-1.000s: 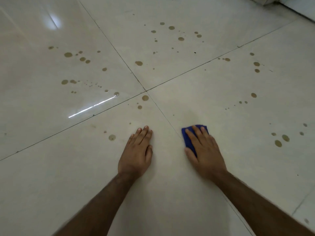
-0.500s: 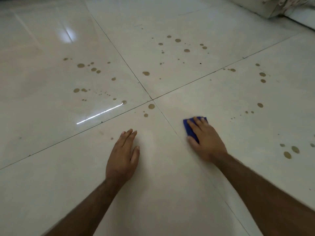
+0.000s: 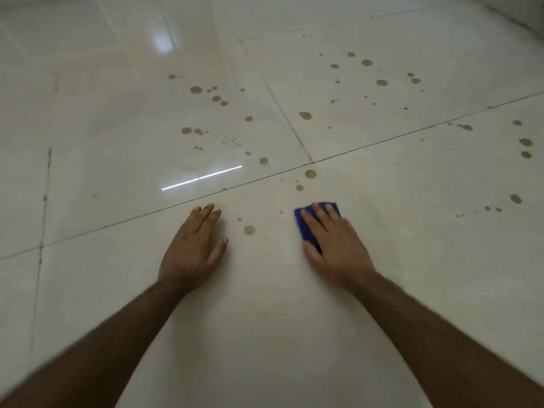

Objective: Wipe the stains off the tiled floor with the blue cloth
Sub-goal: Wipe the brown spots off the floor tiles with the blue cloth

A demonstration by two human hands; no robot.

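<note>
My right hand point(image 3: 335, 242) lies flat on the folded blue cloth point(image 3: 304, 228), pressing it to the pale tiled floor point(image 3: 265, 334); only the cloth's left and far edges show. My left hand point(image 3: 192, 245) rests palm down on the tile, fingers together, holding nothing. A brown stain point(image 3: 249, 230) sits between the two hands. Two more stains point(image 3: 310, 174) lie just beyond the cloth, near the crossing of the grout lines.
Brown spots are scattered over the far-left tile point(image 3: 195, 90), the far-right tile point(image 3: 381, 82) and the right tile point(image 3: 515, 198). Dark grout lines point(image 3: 412, 133) cross ahead of the hands. A wall base point(image 3: 518, 13) runs along the top right corner.
The view has swung left. My right hand has slid the cloth left across the grout line onto the near-left tile. The stain beside my left hand has come into sight again.
</note>
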